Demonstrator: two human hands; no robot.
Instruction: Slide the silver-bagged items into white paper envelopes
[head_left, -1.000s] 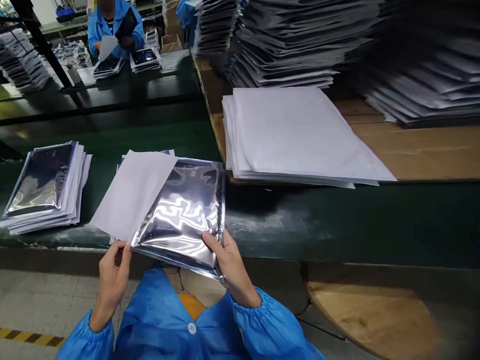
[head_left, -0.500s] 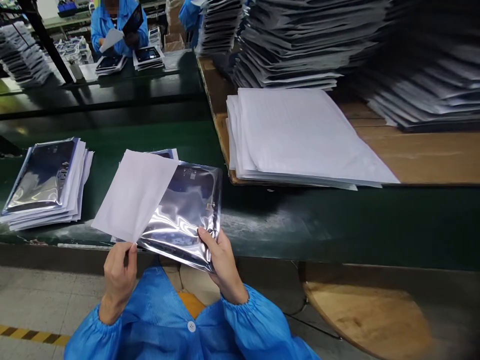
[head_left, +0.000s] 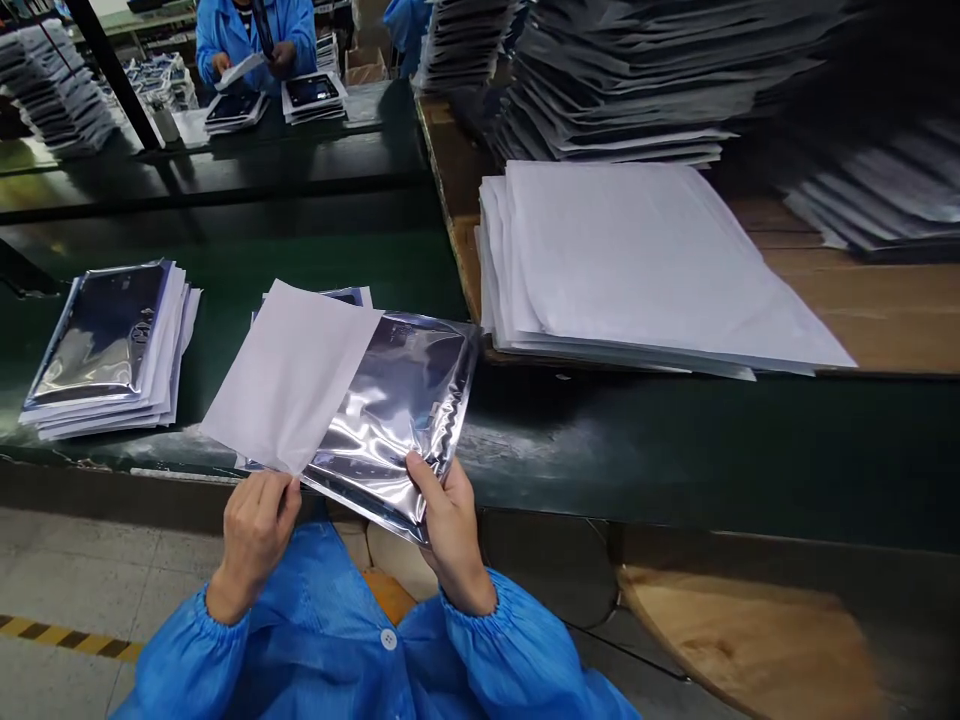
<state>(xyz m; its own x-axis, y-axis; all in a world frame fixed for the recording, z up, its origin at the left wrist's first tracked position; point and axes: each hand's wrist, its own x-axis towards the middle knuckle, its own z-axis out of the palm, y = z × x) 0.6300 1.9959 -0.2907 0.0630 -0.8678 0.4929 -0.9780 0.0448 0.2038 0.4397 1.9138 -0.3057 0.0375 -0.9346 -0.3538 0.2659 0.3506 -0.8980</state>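
My left hand (head_left: pixel 259 530) pinches the near corner of a white paper sheet (head_left: pixel 292 375) between thumb and fingers. At the right, my right hand (head_left: pixel 450 520) grips the near right corner of a shiny silver anti-static bag (head_left: pixel 405 400), thumb on top. A flat dark item shows faintly through the bag's film. The sheet overlaps the bag's left part and hides it. Behind the sheet, the edge of another bagged piece (head_left: pixel 349 296) peeks out on the green bench.
To the left stands a stack of silver bags and white sheets (head_left: pixel 112 345). White sheets (head_left: pixel 637 260) lie on cardboard at right, with tall dark stacks (head_left: pixel 622 80) behind. Across the bench a co-worker in blue (head_left: pixel 255 45) handles similar pieces. A wooden stool (head_left: pixel 750 630) stands below right.
The view has shifted slightly, moving the scene to the right. My left hand still pinches the sheet and my right still holds the bag, which is tilted a little more.
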